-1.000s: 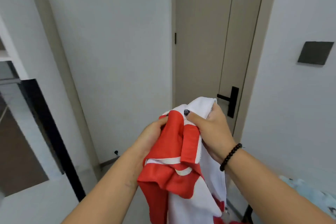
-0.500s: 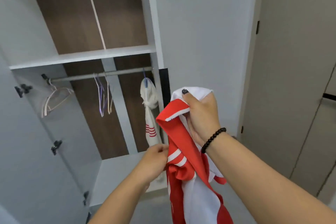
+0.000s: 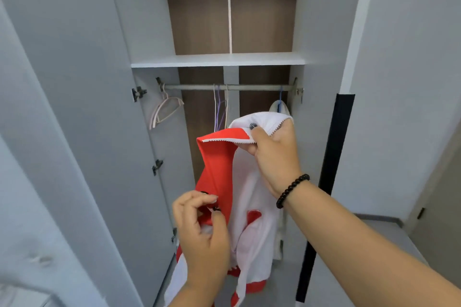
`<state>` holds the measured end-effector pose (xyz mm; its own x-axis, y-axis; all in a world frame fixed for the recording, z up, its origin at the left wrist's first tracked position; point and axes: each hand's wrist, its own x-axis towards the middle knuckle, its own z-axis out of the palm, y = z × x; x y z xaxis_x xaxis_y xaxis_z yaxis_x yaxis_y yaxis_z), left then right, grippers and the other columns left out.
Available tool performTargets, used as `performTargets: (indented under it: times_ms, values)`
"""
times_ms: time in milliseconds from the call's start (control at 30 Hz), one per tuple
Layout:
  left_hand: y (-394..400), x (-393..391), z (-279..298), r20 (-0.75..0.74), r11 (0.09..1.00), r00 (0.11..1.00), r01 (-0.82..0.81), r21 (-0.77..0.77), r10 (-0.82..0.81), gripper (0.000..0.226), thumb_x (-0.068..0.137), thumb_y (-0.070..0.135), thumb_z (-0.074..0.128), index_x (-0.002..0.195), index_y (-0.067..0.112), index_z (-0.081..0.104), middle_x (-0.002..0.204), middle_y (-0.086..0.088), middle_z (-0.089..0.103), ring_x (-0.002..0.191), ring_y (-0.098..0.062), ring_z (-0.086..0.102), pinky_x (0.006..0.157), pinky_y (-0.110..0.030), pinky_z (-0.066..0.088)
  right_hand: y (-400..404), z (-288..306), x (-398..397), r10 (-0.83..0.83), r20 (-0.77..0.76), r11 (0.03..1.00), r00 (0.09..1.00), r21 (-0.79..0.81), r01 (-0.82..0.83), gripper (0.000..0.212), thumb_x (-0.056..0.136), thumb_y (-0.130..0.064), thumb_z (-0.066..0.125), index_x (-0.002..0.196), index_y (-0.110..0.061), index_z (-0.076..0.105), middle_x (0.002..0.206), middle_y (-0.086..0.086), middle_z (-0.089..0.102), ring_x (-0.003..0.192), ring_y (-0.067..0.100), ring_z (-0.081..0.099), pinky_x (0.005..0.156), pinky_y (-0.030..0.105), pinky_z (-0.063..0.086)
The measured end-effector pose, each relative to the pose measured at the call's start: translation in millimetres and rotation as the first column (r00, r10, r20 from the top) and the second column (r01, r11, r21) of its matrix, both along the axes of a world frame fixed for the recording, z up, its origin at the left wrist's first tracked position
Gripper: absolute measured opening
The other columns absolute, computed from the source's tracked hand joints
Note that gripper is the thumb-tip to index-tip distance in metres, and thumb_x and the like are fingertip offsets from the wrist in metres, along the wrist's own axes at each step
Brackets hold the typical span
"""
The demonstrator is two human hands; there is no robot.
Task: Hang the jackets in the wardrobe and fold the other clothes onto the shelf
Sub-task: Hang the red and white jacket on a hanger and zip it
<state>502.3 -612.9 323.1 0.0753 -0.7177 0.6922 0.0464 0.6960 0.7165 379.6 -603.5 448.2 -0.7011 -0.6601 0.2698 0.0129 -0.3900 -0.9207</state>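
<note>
I hold a red and white jacket (image 3: pixel 252 197) up in front of the open wardrobe. My right hand (image 3: pixel 273 154) grips its collar near the zipper edge, at about rail height. My left hand (image 3: pixel 202 229) pinches the red fabric lower down. Behind the jacket runs the metal hanging rail (image 3: pixel 249 87). On it hang an empty pink hanger (image 3: pixel 166 112) at the left, thin wire hangers (image 3: pixel 220 109) in the middle, and a white garment (image 3: pixel 279 109) on a blue hook at the right, mostly hidden by the jacket. A white shelf (image 3: pixel 217 60) sits above the rail.
The left wardrobe door (image 3: pixel 74 132) stands open beside my left arm, with hinges on its inner edge. A black strip (image 3: pixel 326 182) runs down the wardrobe's right edge. A grey wall (image 3: pixel 404 82) and a door frame lie at the right.
My view has swung from the room door to face the wardrobe squarely. The jacket has been raised and spread more, with my left hand shifted lower on the red fabric.
</note>
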Motion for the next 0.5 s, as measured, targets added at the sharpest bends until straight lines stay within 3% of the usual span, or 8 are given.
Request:
performTargets:
  times_ms: [100, 200, 333, 433, 500]
  values:
    - [-24, 3, -22, 0.06, 0.996, 0.995, -0.084, -0.018, 0.085, 0.038, 0.072, -0.002, 0.058, 0.095, 0.028, 0.06, 0.111, 0.015, 0.043, 0.106, -0.013, 0.051, 0.089, -0.016, 0.042, -23, -3, 4, 0.078, 0.045, 0.996, 0.996, -0.034, -0.077, 0.023, 0.089, 0.002, 0.052, 0.111, -0.001, 0.045, 0.114, 0.027, 0.058, 0.102, 0.036, 0.065, 0.078, 0.049, 0.058]
    - [-49, -3, -44, 0.179, 0.993, 0.977, -0.12, 0.003, 0.117, 0.046, 0.07, 0.004, 0.063, 0.111, 0.023, 0.056, 0.116, 0.007, 0.036, 0.114, -0.009, 0.045, 0.096, -0.016, 0.039, -44, -1, 0, 0.135, 0.044, 0.99, 0.99, -0.038, -0.134, 0.019, 0.089, 0.0, 0.054, 0.103, -0.007, 0.044, 0.114, 0.026, 0.057, 0.103, 0.036, 0.064, 0.078, 0.05, 0.058]
    - [-70, -24, -62, 0.297, 0.974, 0.955, -0.081, 0.213, 0.014, 0.065, 0.074, 0.038, 0.063, 0.135, 0.027, 0.043, 0.133, 0.009, 0.029, 0.124, -0.008, 0.039, 0.1, -0.014, 0.03, -69, 5, -17, 0.19, 0.015, 0.981, 0.982, -0.031, -0.189, 0.02, 0.09, -0.001, 0.055, 0.104, -0.01, 0.045, 0.114, 0.023, 0.059, 0.1, 0.034, 0.066, 0.076, 0.049, 0.059]
    - [-89, -44, -65, 0.359, 0.977, 0.933, -0.106, 0.184, 0.034, 0.062, 0.076, 0.031, 0.062, 0.131, 0.043, 0.036, 0.135, 0.005, 0.033, 0.124, 0.0, 0.033, 0.102, -0.013, 0.024, -85, 10, -36, 0.212, 0.015, 0.976, 0.977, -0.049, -0.211, 0.021, 0.09, -0.001, 0.056, 0.107, -0.009, 0.044, 0.115, 0.024, 0.057, 0.097, 0.032, 0.067, 0.072, 0.042, 0.06]
    - [-99, -56, -67, 0.371, 0.973, 0.929, -0.072, 0.22, -0.016, 0.062, 0.078, 0.033, 0.062, 0.132, 0.047, 0.033, 0.135, 0.014, 0.036, 0.127, 0.002, 0.034, 0.106, -0.021, 0.029, -92, 13, -50, 0.246, 0.058, 0.966, 0.968, -0.1, -0.24, 0.02, 0.091, 0.002, 0.054, 0.105, -0.008, 0.042, 0.118, 0.026, 0.055, 0.09, 0.028, 0.07, 0.069, 0.037, 0.059]
